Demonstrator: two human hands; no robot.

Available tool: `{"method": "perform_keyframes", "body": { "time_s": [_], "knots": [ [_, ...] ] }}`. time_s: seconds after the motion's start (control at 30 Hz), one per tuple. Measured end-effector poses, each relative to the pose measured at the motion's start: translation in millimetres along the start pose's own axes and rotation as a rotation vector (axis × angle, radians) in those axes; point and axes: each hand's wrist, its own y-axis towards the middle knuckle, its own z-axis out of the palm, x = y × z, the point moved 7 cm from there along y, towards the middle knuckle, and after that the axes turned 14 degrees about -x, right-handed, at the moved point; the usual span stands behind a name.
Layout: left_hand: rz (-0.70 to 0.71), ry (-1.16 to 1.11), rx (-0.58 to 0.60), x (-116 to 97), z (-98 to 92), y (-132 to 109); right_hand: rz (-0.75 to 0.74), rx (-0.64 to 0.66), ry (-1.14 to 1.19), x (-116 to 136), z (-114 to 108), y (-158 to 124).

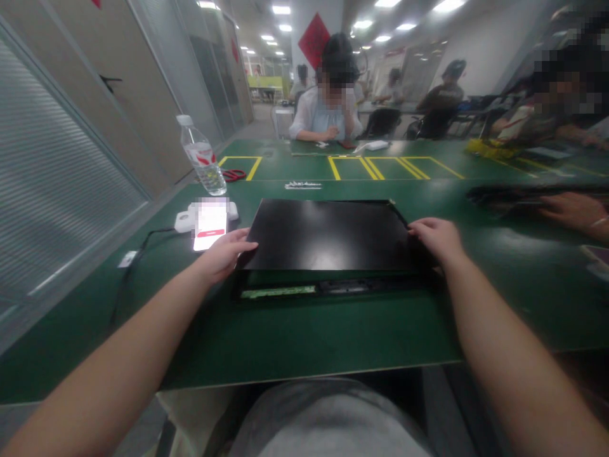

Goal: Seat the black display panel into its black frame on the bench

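Observation:
A flat black panel (328, 238) with a glossy reflection is held over a black frame (352, 287) on the green table. My left hand (228, 252) grips the panel's left edge, thumb on top and fingers underneath. At the right edge, my right hand (440, 240) pinches the panel near its back corner. The frame's front strip shows below the panel, with a green strip (278, 292) at its left part. The rest of the frame is mostly hidden under the panel.
A lit phone (210, 225) lies left of the panel beside a white plug (183, 221) with a black cable. Behind stand a water bottle (205, 162) and red scissors (235, 175). Another person's hand (573, 209) is at the right; a person sits opposite.

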Motion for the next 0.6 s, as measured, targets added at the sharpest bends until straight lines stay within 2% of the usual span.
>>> {"method": "perform_keyframes", "body": {
  "time_s": [0.3,0.6],
  "knots": [
    [0.038,0.012,0.042,3.5,0.4,2.5,-0.026,-0.029,-0.016,3.8,-3.8,-2.2],
    [0.024,0.012,0.0,2.8,0.1,2.7,-0.045,-0.02,-0.032,2.7,-2.8,-1.5]
  ]
}}
